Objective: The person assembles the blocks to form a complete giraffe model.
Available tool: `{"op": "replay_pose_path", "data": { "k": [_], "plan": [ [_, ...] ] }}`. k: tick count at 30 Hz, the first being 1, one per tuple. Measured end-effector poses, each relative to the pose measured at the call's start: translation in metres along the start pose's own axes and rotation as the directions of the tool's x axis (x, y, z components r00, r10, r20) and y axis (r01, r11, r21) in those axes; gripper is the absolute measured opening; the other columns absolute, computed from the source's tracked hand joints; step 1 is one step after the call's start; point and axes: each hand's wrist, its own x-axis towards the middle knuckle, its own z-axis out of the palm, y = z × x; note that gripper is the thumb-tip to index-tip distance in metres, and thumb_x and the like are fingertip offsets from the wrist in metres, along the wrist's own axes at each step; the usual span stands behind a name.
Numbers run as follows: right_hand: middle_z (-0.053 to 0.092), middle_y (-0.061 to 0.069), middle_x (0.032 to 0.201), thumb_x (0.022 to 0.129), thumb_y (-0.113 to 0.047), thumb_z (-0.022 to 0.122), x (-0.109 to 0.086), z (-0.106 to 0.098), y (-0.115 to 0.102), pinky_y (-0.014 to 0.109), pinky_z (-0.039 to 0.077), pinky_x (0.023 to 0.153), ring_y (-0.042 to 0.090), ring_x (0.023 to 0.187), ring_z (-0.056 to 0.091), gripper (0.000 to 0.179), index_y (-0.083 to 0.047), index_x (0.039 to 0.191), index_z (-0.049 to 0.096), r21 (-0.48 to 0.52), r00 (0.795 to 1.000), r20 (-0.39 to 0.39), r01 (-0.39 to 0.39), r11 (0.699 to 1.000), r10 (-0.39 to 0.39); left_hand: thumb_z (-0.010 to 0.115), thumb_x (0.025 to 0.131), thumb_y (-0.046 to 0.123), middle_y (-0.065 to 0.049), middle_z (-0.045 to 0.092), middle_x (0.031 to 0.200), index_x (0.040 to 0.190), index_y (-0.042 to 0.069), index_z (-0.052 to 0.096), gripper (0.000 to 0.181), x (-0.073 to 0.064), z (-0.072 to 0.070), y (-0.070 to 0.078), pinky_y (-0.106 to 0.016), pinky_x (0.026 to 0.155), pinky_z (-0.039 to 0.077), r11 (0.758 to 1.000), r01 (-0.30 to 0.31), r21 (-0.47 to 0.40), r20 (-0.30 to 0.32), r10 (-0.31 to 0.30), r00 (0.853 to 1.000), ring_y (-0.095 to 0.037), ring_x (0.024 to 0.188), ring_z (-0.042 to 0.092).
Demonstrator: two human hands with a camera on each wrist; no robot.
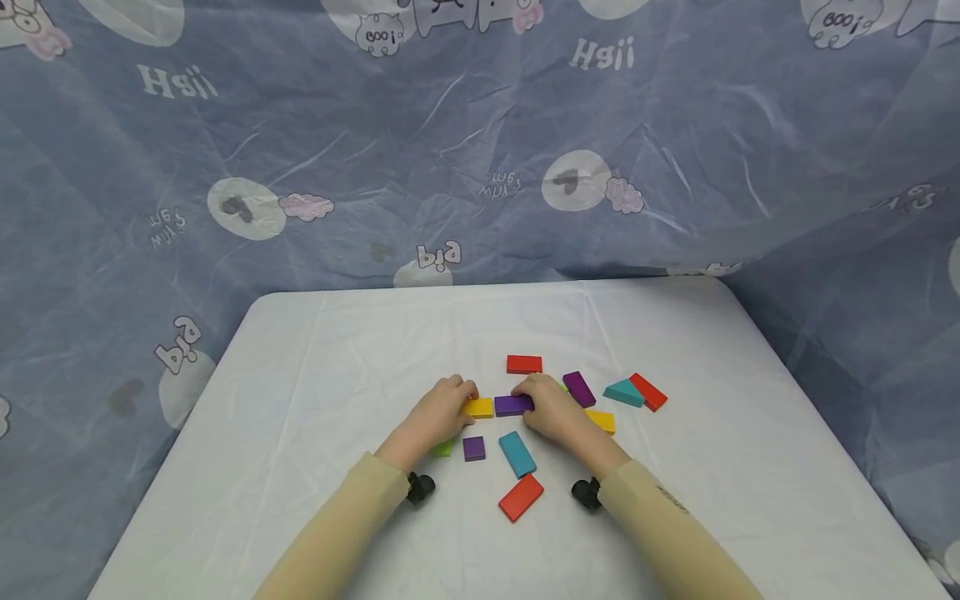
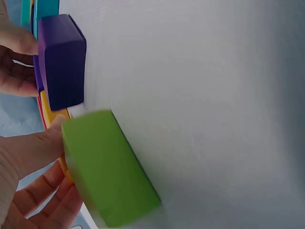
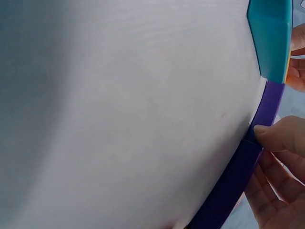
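Note:
In the head view my left hand (image 1: 441,414) grips a yellow block (image 1: 480,407) between thumb and fingers. My right hand (image 1: 553,408) pinches the right end of a long purple block (image 1: 512,406), in line with the yellow one and a narrow gap from it. On the near side sit a small purple block (image 1: 474,449) and a teal block (image 1: 517,454). A green block (image 1: 443,448), partly covered by the left hand, looms large in the left wrist view. The right wrist view shows the thumb against the purple block (image 3: 270,102).
Red blocks lie beyond the hands (image 1: 524,364) and nearer me (image 1: 521,497). Right of the right hand are a dark purple block (image 1: 579,389), a teal triangular block (image 1: 624,392), a red block (image 1: 649,392) and a yellow block (image 1: 602,422). A white cloth (image 1: 330,358) covers the table.

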Motion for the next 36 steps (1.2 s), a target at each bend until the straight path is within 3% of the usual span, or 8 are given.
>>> {"op": "replay_pose_path", "data": {
  "k": [6,11,22,36],
  "plan": [
    [0.066,0.007,0.11,0.085,-0.004,0.071,-0.005,-0.005,0.005,0.042,0.05,0.101,0.025,0.108,0.058,0.03,-0.007,0.115,0.071,0.002,1.0,0.012,0.0,1.0,0.0,0.074,0.089,0.02,-0.002,0.059,0.101,0.114,0.013,0.065,0.027,0.004,0.003,0.007,-0.032,0.091,0.052,1.0,-0.015,0.015,0.01,0.015,1.0,-0.018,0.092,0.052],
    [0.066,0.005,0.107,0.084,-0.004,0.073,-0.012,-0.003,0.008,0.04,0.052,0.096,0.023,0.103,0.057,0.029,-0.008,0.113,0.071,0.01,1.0,0.024,0.0,1.0,0.0,0.075,0.088,0.022,-0.001,0.059,0.098,0.113,0.014,0.065,0.028,0.0,0.009,0.009,-0.03,0.087,0.052,0.999,-0.044,0.021,0.023,0.043,0.999,-0.016,0.089,0.052],
    [0.069,0.005,0.103,0.083,-0.016,0.08,-0.014,-0.01,0.012,0.04,0.054,0.094,0.021,0.099,0.06,0.03,-0.008,0.111,0.073,0.012,0.999,0.019,0.03,0.999,-0.03,0.077,0.086,0.025,-0.002,0.062,0.099,0.111,0.013,0.067,0.029,0.002,0.007,0.015,-0.029,0.089,0.053,0.994,-0.104,0.046,0.015,0.103,0.995,-0.015,0.089,0.055],
    [0.071,0.005,0.108,0.083,-0.019,0.08,-0.015,-0.012,0.018,0.041,0.054,0.096,0.022,0.104,0.063,0.03,-0.009,0.111,0.075,0.03,0.999,0.043,0.016,0.999,-0.017,0.076,0.087,0.027,0.0,0.063,0.1,0.114,0.014,0.067,0.031,0.003,0.012,0.012,-0.03,0.094,0.052,0.997,-0.079,-0.012,0.029,0.079,0.996,-0.014,0.091,0.055]
  ]
}}
